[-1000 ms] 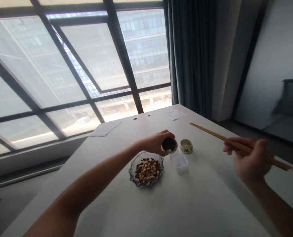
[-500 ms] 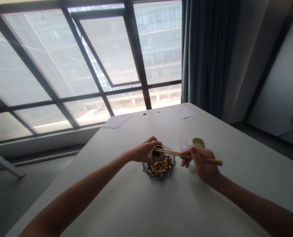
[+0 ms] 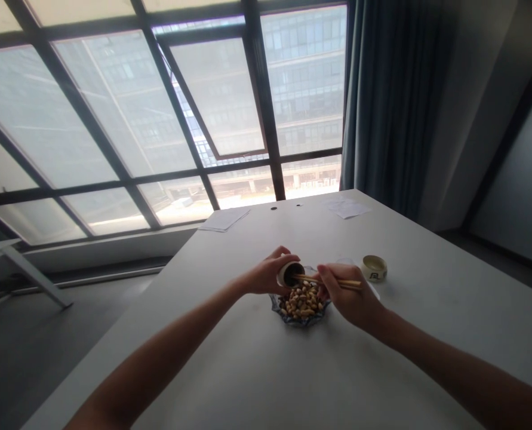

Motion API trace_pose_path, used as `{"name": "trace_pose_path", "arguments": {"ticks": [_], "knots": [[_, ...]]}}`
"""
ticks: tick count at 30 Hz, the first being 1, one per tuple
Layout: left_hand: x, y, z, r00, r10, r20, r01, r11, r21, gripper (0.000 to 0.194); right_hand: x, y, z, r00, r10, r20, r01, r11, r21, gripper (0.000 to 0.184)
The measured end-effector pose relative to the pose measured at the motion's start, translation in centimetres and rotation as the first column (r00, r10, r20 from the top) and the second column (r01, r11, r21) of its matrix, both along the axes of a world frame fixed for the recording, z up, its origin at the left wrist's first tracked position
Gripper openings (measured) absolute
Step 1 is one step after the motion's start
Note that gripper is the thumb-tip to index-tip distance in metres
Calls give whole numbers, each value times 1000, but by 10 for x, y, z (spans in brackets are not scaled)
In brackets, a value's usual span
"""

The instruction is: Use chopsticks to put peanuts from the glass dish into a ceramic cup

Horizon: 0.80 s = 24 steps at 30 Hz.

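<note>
My left hand [image 3: 268,276] is closed round a small cup [image 3: 289,274] with dark contents, tipped on its side over a glass dish of peanuts [image 3: 302,302]. My right hand [image 3: 345,297] grips a pair of wooden chopsticks [image 3: 332,281], whose tips reach into the mouth of the cup. Both hands meet just above the dish, near the middle of the white table [image 3: 292,370].
A second small cup [image 3: 374,267] with a dark mark stands to the right of my hands. A clear plastic container [image 3: 347,263] is mostly hidden behind my right hand. Sheets of paper [image 3: 224,220] lie at the table's far edge, under large windows; a curtain hangs at right.
My right hand swung in from the far right with the chopsticks and put their tips into the cup. My left hand tipped the cup over the dish.
</note>
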State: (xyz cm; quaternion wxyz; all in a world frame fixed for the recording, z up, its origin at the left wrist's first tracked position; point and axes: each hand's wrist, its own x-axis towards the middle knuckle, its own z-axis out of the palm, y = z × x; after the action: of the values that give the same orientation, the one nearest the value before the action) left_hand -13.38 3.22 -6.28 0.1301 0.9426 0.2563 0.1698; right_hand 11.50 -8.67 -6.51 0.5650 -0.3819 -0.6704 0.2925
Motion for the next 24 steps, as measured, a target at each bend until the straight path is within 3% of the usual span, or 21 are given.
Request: {"name": "trace_pose_path", "arguments": {"ticks": [4, 9, 12, 15, 21, 24], "knots": [[-1, -1, 6, 997, 16, -76, -11, 998, 62, 80, 3, 2, 0, 997, -19, -73, 19, 1000, 5, 52], [3, -2, 16, 983, 33, -183, 3, 982, 191, 78, -3, 4, -2, 999, 5, -37, -5, 1000, -13, 55], [7, -2, 20, 969, 40, -244, 27, 964, 264, 75, -5, 3, -5, 992, -43, -122, 40, 999, -29, 55], [8, -2, 24, 958, 47, -284, 49, 944, 325, 69, -5, 3, -12, 977, -11, -212, 4, 999, -36, 50], [7, -1, 29, 942, 45, -333, 99, 910, 403, 60, -4, 1, -21, 966, -61, -252, 48, 997, -56, 49], [6, 0, 29, 939, 57, -338, 101, 896, 432, 61, -4, -4, -22, 981, 12, -195, -16, 1000, -18, 46]]}}
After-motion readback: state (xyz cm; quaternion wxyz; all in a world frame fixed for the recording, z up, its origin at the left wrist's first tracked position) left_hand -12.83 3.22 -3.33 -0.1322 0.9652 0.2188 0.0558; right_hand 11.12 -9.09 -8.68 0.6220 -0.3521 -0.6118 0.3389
